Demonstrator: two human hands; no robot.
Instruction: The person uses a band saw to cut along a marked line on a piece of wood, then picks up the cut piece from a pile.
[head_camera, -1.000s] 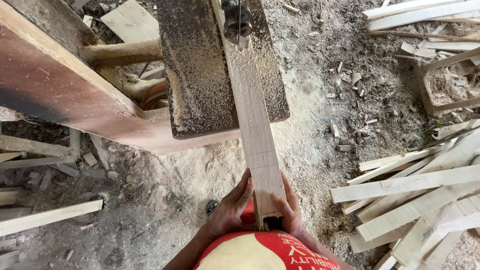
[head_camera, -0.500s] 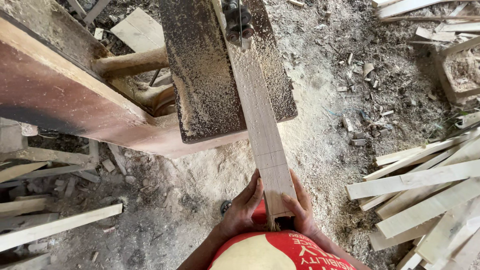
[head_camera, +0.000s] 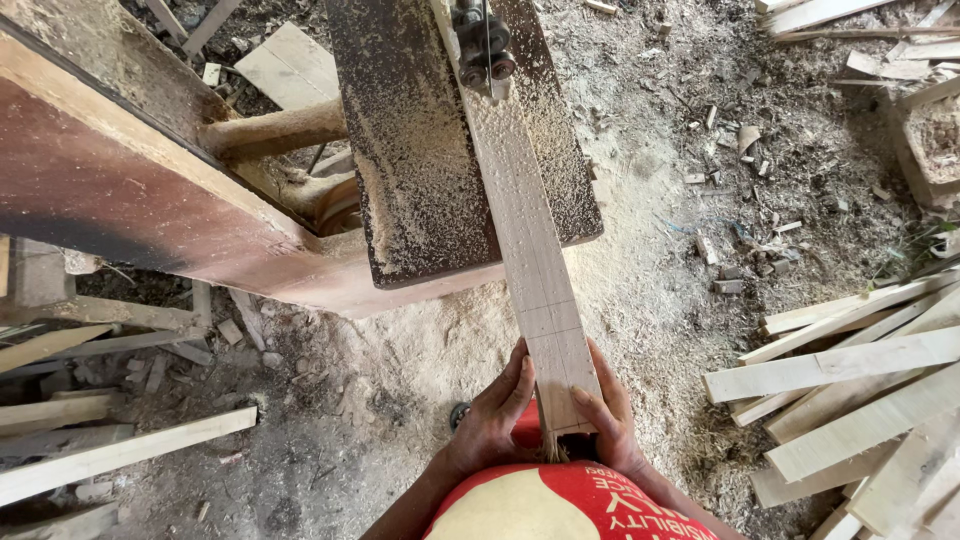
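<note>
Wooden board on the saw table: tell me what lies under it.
Under the wooden board lies the sawdust-covered saw table; past its edge, the sawdust floor. Left hand and right hand grip its end. The table directly beneath is hidden.

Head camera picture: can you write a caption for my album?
Both hands, left and right, grip a long plank on a sawdust-covered saw table by the blade.

We look down on a long pale plank (head_camera: 530, 260) lying along the right edge of the sawdust-covered saw table (head_camera: 420, 160), its far end at the blade guide (head_camera: 485, 45). Our left hand (head_camera: 495, 415) and right hand (head_camera: 608, 420) clasp its near end from both sides. Cut slats (head_camera: 860, 380) lie heaped to the right.
</note>
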